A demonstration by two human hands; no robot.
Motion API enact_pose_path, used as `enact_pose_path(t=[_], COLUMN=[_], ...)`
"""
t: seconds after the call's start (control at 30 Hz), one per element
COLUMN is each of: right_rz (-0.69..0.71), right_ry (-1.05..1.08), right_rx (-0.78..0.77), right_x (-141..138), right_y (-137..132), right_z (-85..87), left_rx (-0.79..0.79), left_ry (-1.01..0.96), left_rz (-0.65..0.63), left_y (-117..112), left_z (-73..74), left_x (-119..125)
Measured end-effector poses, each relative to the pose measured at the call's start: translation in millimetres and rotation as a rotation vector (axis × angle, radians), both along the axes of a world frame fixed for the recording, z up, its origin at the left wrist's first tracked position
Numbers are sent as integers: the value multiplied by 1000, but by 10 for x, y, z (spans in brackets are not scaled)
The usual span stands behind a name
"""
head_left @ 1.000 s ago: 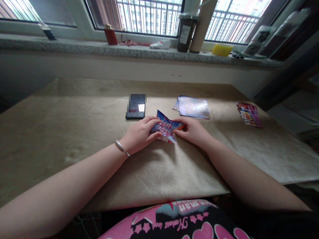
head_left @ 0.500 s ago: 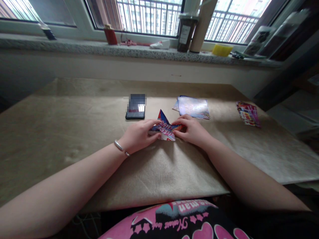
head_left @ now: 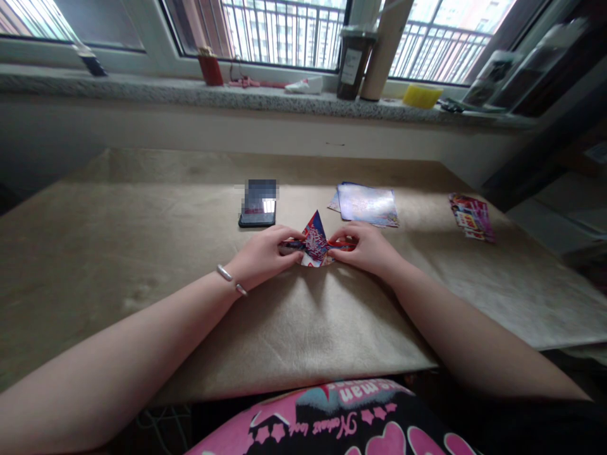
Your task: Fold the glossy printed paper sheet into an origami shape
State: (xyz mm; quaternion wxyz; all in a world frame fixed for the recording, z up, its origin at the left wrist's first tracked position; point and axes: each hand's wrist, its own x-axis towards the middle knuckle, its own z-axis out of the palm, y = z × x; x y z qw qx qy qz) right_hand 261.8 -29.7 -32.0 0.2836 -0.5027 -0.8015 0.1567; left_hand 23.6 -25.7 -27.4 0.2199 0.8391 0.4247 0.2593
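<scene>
A small folded sheet of printed red, blue and white paper [head_left: 315, 243] is pinched between both hands just above the brown table covering [head_left: 142, 240]. My left hand [head_left: 262, 256] grips its left side with curled fingers; a silver bracelet sits on that wrist. My right hand [head_left: 367, 248] pinches its right side. A pointed flap of the paper stands up between the hands.
A black phone [head_left: 258, 205] lies just beyond the hands. A stack of shiny printed sheets [head_left: 367, 204] lies to the right of it, and another colourful sheet [head_left: 472, 217] lies farther right. The windowsill [head_left: 237, 95] at the back holds a red cup, a jar and a yellow object.
The paper has been folded tighter: its pointed flap now stands more upright and the hands have drawn closer together. The arms have hardly moved.
</scene>
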Motion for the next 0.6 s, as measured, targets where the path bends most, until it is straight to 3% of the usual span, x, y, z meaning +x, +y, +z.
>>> enact_pose_path(t=[0.3, 0.6], right_rz=[-26, 4], right_ry=[80, 15], right_rx=[-68, -22], right_x=[4, 20], right_y=[29, 37], right_z=[-43, -15], left_rx=[14, 37], left_ry=[-3, 283], left_rz=[53, 121], left_y=[19, -37], left_z=[-44, 33], left_x=[0, -19])
